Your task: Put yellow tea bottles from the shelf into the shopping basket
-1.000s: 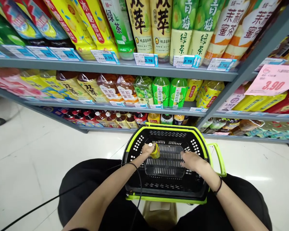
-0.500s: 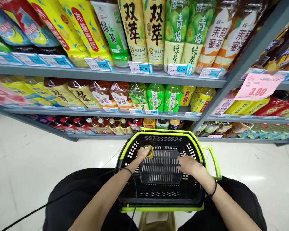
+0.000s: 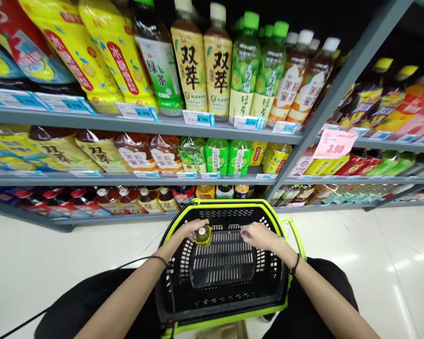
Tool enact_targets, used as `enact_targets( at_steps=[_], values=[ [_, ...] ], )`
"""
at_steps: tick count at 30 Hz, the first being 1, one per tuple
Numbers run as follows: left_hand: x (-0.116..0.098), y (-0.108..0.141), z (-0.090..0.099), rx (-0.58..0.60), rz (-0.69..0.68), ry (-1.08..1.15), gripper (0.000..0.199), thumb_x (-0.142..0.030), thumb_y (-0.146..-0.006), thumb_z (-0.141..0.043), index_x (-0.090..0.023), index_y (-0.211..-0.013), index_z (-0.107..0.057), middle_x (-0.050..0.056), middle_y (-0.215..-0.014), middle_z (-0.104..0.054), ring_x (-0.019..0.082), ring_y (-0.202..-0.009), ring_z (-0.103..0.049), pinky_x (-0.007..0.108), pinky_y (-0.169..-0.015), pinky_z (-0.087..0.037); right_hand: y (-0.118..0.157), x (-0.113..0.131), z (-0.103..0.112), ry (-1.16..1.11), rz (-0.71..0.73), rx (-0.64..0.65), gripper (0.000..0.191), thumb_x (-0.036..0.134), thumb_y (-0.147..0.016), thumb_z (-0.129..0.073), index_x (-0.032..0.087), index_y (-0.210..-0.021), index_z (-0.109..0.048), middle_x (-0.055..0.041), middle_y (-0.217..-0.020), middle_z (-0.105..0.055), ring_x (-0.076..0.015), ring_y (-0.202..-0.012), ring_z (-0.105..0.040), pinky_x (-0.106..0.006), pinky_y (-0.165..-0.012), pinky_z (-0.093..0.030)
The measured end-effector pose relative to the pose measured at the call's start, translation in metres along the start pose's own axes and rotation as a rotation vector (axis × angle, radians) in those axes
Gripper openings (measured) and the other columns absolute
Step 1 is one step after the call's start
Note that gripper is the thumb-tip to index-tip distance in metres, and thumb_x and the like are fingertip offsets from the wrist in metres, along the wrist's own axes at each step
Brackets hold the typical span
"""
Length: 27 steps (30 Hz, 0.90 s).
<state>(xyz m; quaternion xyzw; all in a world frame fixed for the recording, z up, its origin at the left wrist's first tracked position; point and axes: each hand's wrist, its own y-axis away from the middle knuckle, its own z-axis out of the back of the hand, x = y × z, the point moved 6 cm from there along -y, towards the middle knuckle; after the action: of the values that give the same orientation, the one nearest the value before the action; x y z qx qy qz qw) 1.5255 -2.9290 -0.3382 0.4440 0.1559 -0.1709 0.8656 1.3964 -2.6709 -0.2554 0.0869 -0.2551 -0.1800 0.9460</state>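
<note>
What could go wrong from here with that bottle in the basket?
The bottle appears to stand upright near one end of the basket, with nothing visible propping its open side, so it could tip if the basket is jolted. The left hand is right beside it and might knock it over in drawing away; whether the fingers touch it is unclear. The black cable looping by the left forearm might snag the basket.

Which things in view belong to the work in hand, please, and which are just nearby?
Part of the work:
black basket
yellow bottle, inside the basket
left hand, at the bottle, grip unclear
right hand, over the basket

Just nearby:
drink bottles on the shelves
pink price sign
black cable
</note>
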Motion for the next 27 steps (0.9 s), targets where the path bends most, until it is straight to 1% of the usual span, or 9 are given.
enact_targets(
  at_steps=[3, 5, 8, 11, 13, 16, 19, 22, 27],
  values=[
    [-0.031, 0.023, 0.022, 0.254, -0.048, -0.160, 0.041, -0.048, -0.078, -0.071, -0.014, -0.102, -0.068, 0.017, -0.107, -0.077, 0.031, -0.093, -0.076, 0.037, -0.074, -0.060, -0.018, -0.009, 0.054, -0.031, 0.002, -0.321, 0.020, 0.017, -0.098, -0.056, 0.020, -0.094, -0.075, -0.0037, -0.089, -0.077, -0.0183, -0.081, -0.073, -0.025, -0.078, -0.052],
    [-0.044, 0.041, 0.039, 0.328, -0.123, -0.250, 0.048, -0.054, -0.074, -0.070, -0.015, -0.103, -0.068, 0.016, -0.110, -0.077, 0.029, -0.097, -0.074, 0.033, -0.074, -0.060, -0.027, -0.026, 0.100, -0.034, -0.048, -0.574, 0.025, 0.015, -0.099, -0.049, 0.017, -0.108, -0.072, -0.0086, -0.100, -0.076, -0.0201, -0.087, -0.072, -0.028, -0.083, -0.054],
    [-0.047, 0.065, 0.057, 0.334, -0.248, -0.345, 0.056, -0.066, -0.076, -0.063, -0.016, -0.101, -0.070, 0.015, -0.117, -0.075, 0.029, -0.105, -0.071, 0.031, -0.079, -0.058, -0.030, -0.057, 0.162, -0.006, -0.146, -0.936, 0.039, 0.015, -0.099, -0.042, 0.010, -0.131, -0.062, -0.0205, -0.128, -0.067, -0.0302, -0.121, -0.062, -0.045, -0.106, -0.049],
    [-0.037, 0.083, 0.066, 0.271, -0.369, -0.488, 0.064, -0.074, -0.085, -0.048, -0.018, -0.104, -0.074, 0.014, -0.119, -0.075, 0.029, -0.109, -0.070, 0.032, -0.087, -0.056, -0.025, -0.077, 0.199, 0.060, -0.194, -1.150, 0.047, 0.015, -0.095, -0.041, 0.004, -0.139, -0.054, -0.0265, -0.146, -0.052, -0.0362, -0.145, -0.038, -0.056, -0.119, -0.037],
    [-0.026, 0.086, 0.072, 0.169, -0.380, -0.673, 0.067, -0.071, -0.090, -0.041, -0.017, -0.107, -0.077, 0.016, -0.118, -0.075, 0.032, -0.110, -0.071, 0.036, -0.093, -0.055, -0.024, -0.083, 0.211, 0.108, -0.215, -1.214, 0.052, 0.016, -0.092, -0.043, 0.001, -0.142, -0.048, -0.0290, -0.147, -0.047, -0.0388, -0.145, -0.036, -0.058, -0.118, -0.036],
    [-0.015, 0.083, 0.083, 0.046, -0.306, -0.842, 0.064, -0.059, -0.093, -0.042, -0.009, -0.109, -0.079, 0.025, -0.120, -0.073, 0.039, -0.116, -0.070, 0.044, -0.101, -0.051, -0.033, -0.087, 0.221, 0.162, -0.267, -1.257, 0.048, 0.020, -0.089, -0.046, -0.001, -0.133, -0.050, -0.0314, -0.136, -0.050, -0.0422, -0.133, -0.044, -0.061, -0.112, -0.040],
    [-0.014, 0.080, 0.092, 0.034, -0.296, -0.844, 0.065, -0.053, -0.097, -0.037, -0.006, -0.117, -0.077, 0.028, -0.126, -0.071, 0.041, -0.122, -0.067, 0.047, -0.105, -0.049, -0.049, -0.090, 0.229, 0.171, -0.356, -1.296, 0.040, 0.024, -0.087, -0.051, -0.001, -0.119, -0.054, -0.0329, -0.121, -0.054, -0.0445, -0.122, -0.048, -0.064, -0.108, -0.040],
    [-0.015, 0.082, 0.099, 0.015, -0.295, -0.854, 0.069, -0.051, -0.099, -0.031, -0.004, -0.124, -0.074, 0.028, -0.131, -0.069, 0.041, -0.128, -0.064, 0.048, -0.108, -0.048, -0.064, -0.095, 0.237, 0.156, -0.438, -1.339, 0.045, 0.028, -0.083, -0.058, -0.004, -0.114, -0.054, -0.0379, -0.119, -0.052, -0.0481, -0.119, -0.047, -0.067, -0.106, -0.037],
    [-0.015, 0.090, 0.091, 0.031, -0.303, -0.845, 0.059, -0.048, -0.097, -0.039, -0.010, -0.118, -0.078, 0.024, -0.126, -0.072, 0.038, -0.120, -0.070, 0.044, -0.103, -0.051, -0.069, -0.101, 0.239, 0.151, -0.423, -1.354, 0.040, 0.031, -0.082, -0.060, 0.001, -0.108, -0.057, -0.0370, -0.120, -0.055, -0.0480, -0.120, -0.046, -0.067, -0.106, -0.036]
  ],
)
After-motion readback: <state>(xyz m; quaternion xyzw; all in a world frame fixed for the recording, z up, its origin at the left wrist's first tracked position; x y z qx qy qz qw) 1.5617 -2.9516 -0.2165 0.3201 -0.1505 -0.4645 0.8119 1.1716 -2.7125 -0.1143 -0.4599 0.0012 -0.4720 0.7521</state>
